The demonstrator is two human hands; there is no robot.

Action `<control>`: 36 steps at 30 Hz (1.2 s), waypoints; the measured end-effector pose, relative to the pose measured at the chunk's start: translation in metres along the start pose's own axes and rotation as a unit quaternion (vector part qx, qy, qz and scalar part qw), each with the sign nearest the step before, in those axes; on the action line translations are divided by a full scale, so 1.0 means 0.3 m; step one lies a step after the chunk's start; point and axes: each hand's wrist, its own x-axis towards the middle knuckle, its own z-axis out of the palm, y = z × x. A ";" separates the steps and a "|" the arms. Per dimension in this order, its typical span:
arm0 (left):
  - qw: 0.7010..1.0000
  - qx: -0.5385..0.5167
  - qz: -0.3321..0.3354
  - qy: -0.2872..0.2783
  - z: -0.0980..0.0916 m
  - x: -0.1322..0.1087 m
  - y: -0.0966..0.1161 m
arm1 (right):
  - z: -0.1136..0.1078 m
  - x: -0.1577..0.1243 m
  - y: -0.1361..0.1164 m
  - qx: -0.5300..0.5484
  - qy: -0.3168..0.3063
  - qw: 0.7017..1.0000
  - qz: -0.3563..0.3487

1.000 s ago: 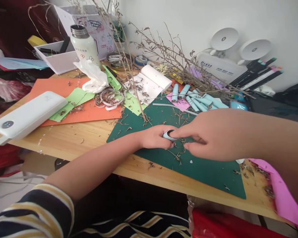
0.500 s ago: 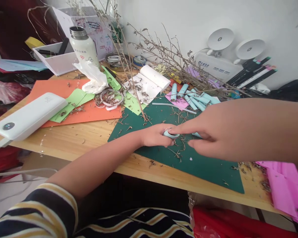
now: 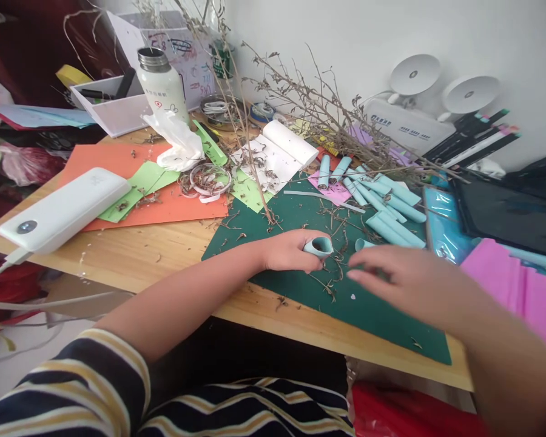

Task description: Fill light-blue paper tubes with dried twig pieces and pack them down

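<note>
Wrapped in the fingers of my left hand (image 3: 293,250) is a light-blue paper tube (image 3: 319,246), its open end facing up towards me. My right hand (image 3: 386,270) hovers to the right over the green cutting mat (image 3: 377,321), thumb and fingers apart, slightly blurred, with nothing seen between them. Just behind its fingertips, another blue paper tube (image 3: 362,244) lies partly hidden. More rolled blue tubes (image 3: 391,203) are heaped farther back on the mat. Dried plant bits (image 3: 328,286) are scattered around both hands.
Dry branches (image 3: 309,100) lean across the back before a white router (image 3: 400,130). A white power bank (image 3: 66,209) with a cable lies left, near orange paper (image 3: 195,209). An open white bottle (image 3: 164,91) stands behind. Pink paper (image 3: 514,285) lies right.
My right hand has drawn back to the right and down, its index finger leaving the tube's mouth. My left hand still grips the tube, whose opening now shows.
</note>
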 end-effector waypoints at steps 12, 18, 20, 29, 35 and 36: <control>0.981 0.170 0.072 0.067 0.015 -0.014 0.000 | 0.210 -0.050 -0.047 -0.006 -0.085 0.994 0.065; 0.962 0.149 0.140 0.180 -0.022 -0.018 -0.003 | 0.139 0.011 0.088 0.211 0.067 0.950 0.221; 0.954 0.164 0.150 0.200 -0.031 -0.017 -0.005 | 0.154 0.048 0.147 0.304 0.156 0.908 0.243; 0.943 0.212 0.136 0.218 -0.036 -0.012 -0.009 | 0.269 0.113 0.216 0.456 0.281 0.802 0.264; 0.931 0.214 0.151 0.253 -0.044 -0.008 -0.010 | 0.265 0.104 0.211 0.461 0.279 0.804 0.251; 0.930 0.215 0.153 0.255 -0.045 -0.009 -0.010 | 0.263 0.105 0.210 0.460 0.279 0.805 0.251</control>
